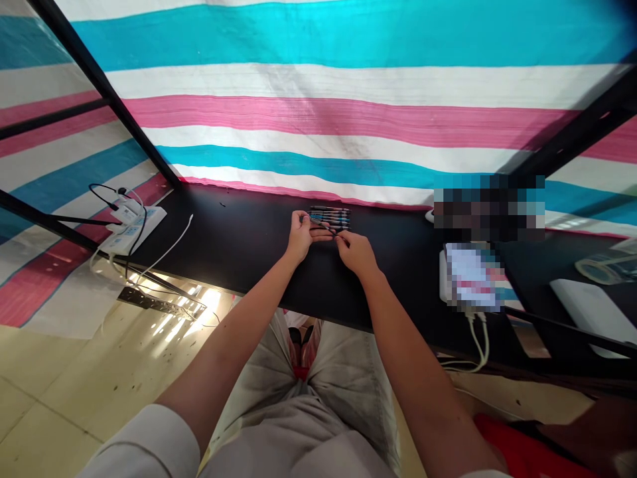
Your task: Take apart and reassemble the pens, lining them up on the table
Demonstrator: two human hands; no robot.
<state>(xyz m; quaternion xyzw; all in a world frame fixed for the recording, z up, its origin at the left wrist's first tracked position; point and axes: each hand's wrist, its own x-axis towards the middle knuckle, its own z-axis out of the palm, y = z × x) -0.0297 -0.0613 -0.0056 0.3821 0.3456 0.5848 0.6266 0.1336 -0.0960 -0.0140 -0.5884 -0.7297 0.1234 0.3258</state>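
Note:
Over the black tabletop (239,239), my left hand (299,240) has a slim pen (323,226) between thumb and fingers, with some fingers stretched beneath it. From the other side my right hand (355,253) pinches at the pen's right end, thumb and forefinger together. A small dark part shows at the right fingertips; I cannot tell whether it belongs to the pen. Just behind both hands lies a row of several similar pens (330,211), side by side. My hands partly hide the nearer ones.
A white power strip (144,226) with plugs and cables sits at the left end. On the right are a blurred phone (472,275) with white cables, a white box-like device (592,312) and a clear jar (604,265). A person's red garment (517,451) shows at lower right.

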